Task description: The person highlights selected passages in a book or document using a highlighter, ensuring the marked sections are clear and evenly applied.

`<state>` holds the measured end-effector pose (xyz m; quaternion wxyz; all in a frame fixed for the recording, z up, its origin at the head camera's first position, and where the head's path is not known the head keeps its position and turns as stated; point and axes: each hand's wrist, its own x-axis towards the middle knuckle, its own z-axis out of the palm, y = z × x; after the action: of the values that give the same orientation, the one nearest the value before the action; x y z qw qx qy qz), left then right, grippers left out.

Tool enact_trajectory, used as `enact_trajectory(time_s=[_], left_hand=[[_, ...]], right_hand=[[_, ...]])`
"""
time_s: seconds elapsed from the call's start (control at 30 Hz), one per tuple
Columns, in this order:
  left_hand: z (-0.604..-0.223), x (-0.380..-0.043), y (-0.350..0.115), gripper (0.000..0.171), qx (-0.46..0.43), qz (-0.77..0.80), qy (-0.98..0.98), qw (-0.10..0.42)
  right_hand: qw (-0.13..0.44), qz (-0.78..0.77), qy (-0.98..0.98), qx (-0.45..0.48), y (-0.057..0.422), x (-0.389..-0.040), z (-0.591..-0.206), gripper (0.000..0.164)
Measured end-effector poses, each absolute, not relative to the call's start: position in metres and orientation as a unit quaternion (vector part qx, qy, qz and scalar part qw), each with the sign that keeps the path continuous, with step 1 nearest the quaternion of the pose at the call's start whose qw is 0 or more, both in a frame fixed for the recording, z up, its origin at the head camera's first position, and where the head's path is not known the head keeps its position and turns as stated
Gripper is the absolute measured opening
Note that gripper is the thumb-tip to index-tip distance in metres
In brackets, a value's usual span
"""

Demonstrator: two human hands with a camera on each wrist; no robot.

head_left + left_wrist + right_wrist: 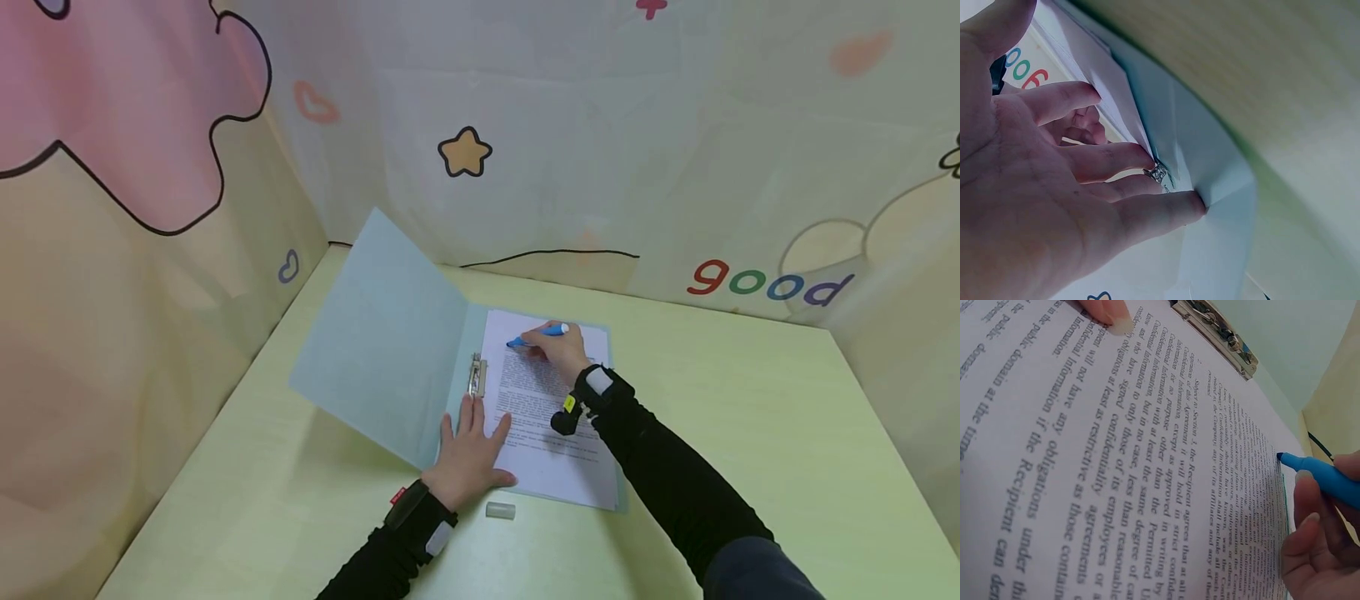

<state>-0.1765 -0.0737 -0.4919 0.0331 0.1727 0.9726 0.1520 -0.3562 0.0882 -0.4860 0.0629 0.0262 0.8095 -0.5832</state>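
Observation:
My right hand (558, 350) pinches a blue marker (551, 331), its dark tip at the top lines of a printed sheet (536, 400). In the right wrist view the marker (1322, 478) slants down to the text between thumb and fingers. The sheet lies in an opened light-blue folder (390, 325), beside a metal clip (476, 375) at the fold. My left hand (468, 454) rests with fingers spread over the sheet's left edge and the folder's spine, just below the clip. In the left wrist view that hand (1054, 181) shows its palm, and the clip (1159, 174) is partly hidden behind fingers.
A small grey block-like piece (500, 510) lies on the pale table (750, 417) just below the folder. The folder's cover stands raised and tilted on the left. A patterned cloth (525, 183) hangs behind the table and along its sides.

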Motion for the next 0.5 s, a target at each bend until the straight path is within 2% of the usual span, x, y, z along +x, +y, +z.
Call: enact_trajectory(time_s=[0.1,0.5], left_hand=[[-0.4853,-0.1765,-0.0730,0.081,0.164,0.146,0.974,0.050],[-0.4841,-0.1765,-0.0728,0.082,0.168,0.132,0.975,0.053]], right_hand=[[0.061,-0.571,0.818,0.022,0.0871,-0.3571,-0.4841,0.024],[0.054,-0.554,0.830,0.027,0.0854,-0.3551,-0.4814,0.024]])
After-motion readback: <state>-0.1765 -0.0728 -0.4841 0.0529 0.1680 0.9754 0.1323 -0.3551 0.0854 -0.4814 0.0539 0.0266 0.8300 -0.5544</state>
